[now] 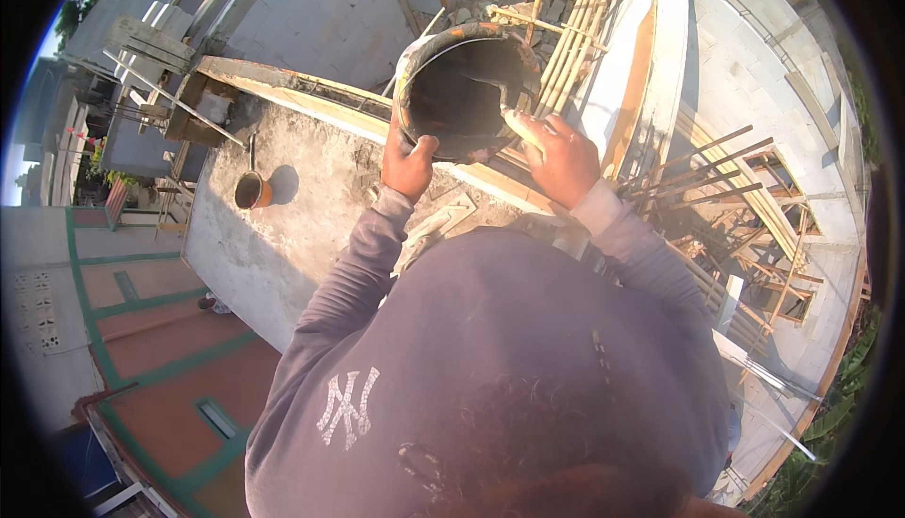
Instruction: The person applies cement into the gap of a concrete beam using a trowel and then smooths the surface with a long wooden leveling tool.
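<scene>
My left hand (pixel 408 164) grips the left lower rim of a round, dark, mortar-crusted bucket (pixel 452 84), held up in front of me with its open top toward me. My right hand (pixel 556 155) is closed round a pale handle (pixel 521 125) at the bucket's lower right rim. The handle's far end meets a dark piece inside the bucket, too shadowed to make out. My dark sweatshirt with a pale emblem fills the lower middle.
A small bucket (pixel 253 190) with a long handle sits on the rough concrete slab (pixel 255 263). Timber beams (pixel 306 94), bamboo poles (pixel 580 37), block walls (pixel 283 4) and rusty bars (pixel 698 179) surround me. A person (pixel 216 304) is small at lower left, near the slab's edge.
</scene>
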Available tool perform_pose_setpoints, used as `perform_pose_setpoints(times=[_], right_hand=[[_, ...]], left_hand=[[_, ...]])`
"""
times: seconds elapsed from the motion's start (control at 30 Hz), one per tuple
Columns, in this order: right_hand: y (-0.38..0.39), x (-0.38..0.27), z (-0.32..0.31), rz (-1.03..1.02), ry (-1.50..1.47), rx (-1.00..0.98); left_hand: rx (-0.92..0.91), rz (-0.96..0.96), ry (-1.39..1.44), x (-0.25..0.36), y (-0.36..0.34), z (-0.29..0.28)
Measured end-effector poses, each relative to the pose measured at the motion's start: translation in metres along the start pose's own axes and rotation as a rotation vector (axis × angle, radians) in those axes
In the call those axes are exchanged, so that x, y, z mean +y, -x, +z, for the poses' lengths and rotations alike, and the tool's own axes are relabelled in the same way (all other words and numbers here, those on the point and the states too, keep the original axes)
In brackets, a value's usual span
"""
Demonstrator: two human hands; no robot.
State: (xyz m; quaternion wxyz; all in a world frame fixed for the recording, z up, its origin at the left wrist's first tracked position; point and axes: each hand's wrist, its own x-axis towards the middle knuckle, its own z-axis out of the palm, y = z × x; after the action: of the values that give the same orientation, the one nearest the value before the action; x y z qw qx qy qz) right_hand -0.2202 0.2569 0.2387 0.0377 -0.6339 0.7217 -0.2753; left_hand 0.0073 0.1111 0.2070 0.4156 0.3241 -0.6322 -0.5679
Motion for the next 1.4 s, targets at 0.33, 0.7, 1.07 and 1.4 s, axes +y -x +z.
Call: perform_pose_setpoints(times=[0.33, 0.7, 1.07, 1.4], right_hand=[[0.008, -0.002, 0.002, 0.165, -0.061, 0.129], [0.017, 0.089, 0.010, 0.666, -1.361, -0.547], [0.104, 0.101, 0.048, 0.781, -1.417, -0.367], [0.252, 0.191, 0.088, 0.732, 0.304, -0.591]], left_hand=[[-0.094, 0.168, -0.084, -0.007, 0.000, -0.002], [-0.347, 0.269, -0.204, 0.033, -0.006, 0.020], [0.180, -0.798, 0.556, -0.094, 0.011, -0.019], [0.752, -0.906, 0.160, -0.216, 0.239, -0.281]])
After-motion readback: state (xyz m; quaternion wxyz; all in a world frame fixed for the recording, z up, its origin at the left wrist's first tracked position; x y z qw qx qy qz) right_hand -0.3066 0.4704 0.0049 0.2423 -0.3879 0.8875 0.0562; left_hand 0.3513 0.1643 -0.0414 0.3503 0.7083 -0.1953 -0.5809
